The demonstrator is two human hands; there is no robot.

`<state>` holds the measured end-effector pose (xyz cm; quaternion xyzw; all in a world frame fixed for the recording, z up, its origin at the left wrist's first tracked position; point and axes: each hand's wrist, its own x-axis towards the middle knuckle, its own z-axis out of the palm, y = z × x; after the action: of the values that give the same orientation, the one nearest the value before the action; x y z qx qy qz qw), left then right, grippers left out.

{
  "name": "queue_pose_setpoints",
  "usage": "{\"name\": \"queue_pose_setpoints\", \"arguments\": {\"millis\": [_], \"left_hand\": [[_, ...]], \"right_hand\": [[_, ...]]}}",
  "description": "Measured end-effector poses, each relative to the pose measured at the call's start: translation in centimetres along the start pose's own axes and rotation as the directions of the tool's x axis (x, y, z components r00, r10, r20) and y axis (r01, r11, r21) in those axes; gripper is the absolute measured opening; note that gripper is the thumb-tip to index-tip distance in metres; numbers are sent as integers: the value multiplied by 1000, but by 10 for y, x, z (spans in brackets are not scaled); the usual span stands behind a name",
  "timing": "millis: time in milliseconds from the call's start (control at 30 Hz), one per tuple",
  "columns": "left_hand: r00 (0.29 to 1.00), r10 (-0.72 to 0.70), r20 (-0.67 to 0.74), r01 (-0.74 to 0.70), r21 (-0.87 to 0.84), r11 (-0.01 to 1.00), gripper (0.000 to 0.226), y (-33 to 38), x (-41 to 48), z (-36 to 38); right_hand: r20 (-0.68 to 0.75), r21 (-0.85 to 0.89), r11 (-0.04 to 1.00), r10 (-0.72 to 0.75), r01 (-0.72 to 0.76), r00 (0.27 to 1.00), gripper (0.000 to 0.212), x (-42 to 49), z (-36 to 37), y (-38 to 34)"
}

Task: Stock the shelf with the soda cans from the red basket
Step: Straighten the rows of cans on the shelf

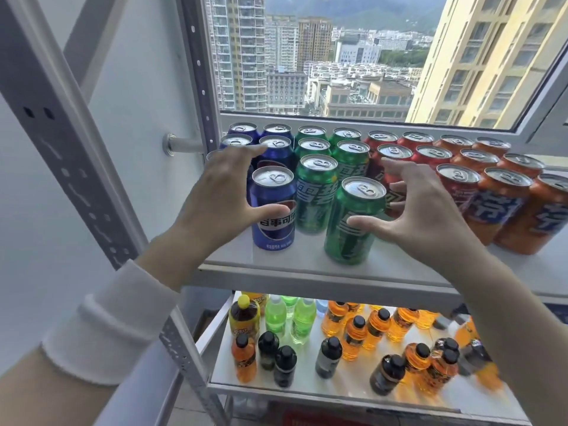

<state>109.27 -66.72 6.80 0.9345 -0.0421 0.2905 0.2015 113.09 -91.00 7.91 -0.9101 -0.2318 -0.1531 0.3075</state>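
Rows of soda cans stand on the white upper shelf (307, 265): blue at left, then green, red and orange at right. My left hand (221, 195) is spread open beside the front blue can (273, 210), its thumb lying across the can's label. My right hand (424, 210) is spread open just right of the front green can (353, 222), thumb touching its side, fingers reaching toward the red cans (396, 158). Neither hand grips a can. A red basket edge (322, 418) shows at the bottom, mostly hidden under the lower shelf.
Orange cans (504, 207) fill the shelf's right side. The lower shelf (276, 388) holds several orange, green and dark bottles. A grey perforated upright (70, 167) stands at left. A window (338, 56) lies behind the cans.
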Motion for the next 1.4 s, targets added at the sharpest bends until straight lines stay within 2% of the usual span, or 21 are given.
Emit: {"name": "queue_pose_setpoints", "arguments": {"millis": [133, 267, 500, 1033, 1133, 1267, 1400], "left_hand": [[933, 89, 349, -179, 234, 956, 90, 5, 30, -4], [877, 87, 472, -201, 196, 960, 78, 2, 48, -5], [875, 121, 469, -226, 174, 958, 72, -4, 68, 3], [837, 49, 544, -232, 272, 934, 80, -8, 90, 5], [852, 110, 511, -255, 222, 941, 89, 7, 87, 7], [860, 242, 450, -345, 160, 925, 84, 33, 85, 30], [864, 214, 456, -298, 119, 947, 72, 36, 88, 47]], "right_hand": [[305, -224, 967, -46, 119, 951, 91, 25, -9, -8], [416, -281, 941, -58, 189, 908, 84, 42, -7, -9], [439, -289, 931, -79, 224, 895, 77, 58, -10, -7], [391, -346, 916, -55, 202, 919, 75, 87, -4, 7], [403, -356, 915, -33, 190, 914, 75, 89, -3, 7], [387, -365, 914, -24, 177, 922, 73, 89, -3, 8], [375, -356, 919, -25, 168, 927, 73, 89, -1, 9]]}}
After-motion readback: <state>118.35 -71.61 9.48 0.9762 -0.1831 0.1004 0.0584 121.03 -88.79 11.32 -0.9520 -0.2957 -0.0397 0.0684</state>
